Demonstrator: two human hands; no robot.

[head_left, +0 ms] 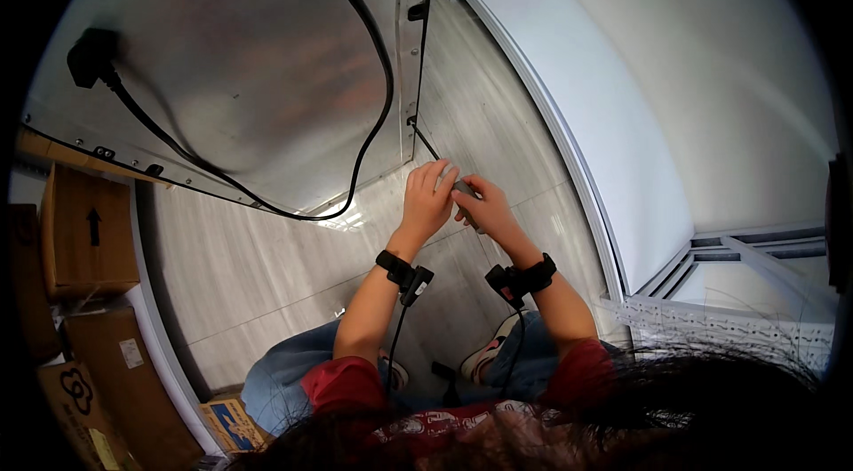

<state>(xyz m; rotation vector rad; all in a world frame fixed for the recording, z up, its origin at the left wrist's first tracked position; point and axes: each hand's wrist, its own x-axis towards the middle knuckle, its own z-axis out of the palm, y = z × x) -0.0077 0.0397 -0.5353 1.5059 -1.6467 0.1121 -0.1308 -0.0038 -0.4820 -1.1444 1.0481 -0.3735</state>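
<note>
A screwdriver with a dark thin shaft and a grey handle (466, 195) is held in both my hands. My left hand (430, 197) is closed round the front of it, and my right hand (487, 207) grips the handle beside it. The shaft slants up and left to a dark bracket or screw spot (411, 122) on the right edge of a metal cabinet's panel (267, 71). Whether the tip sits in a screw is too small to tell. Each wrist wears a black strap with a small device.
A black power cord (388, 80) loops down across the panel, its plug (92, 58) at the left. White shelving (569, 89) stands on the right. Cardboard boxes (91, 231) fill a shelf at the left. Below lies a grey wood-look floor (258, 275).
</note>
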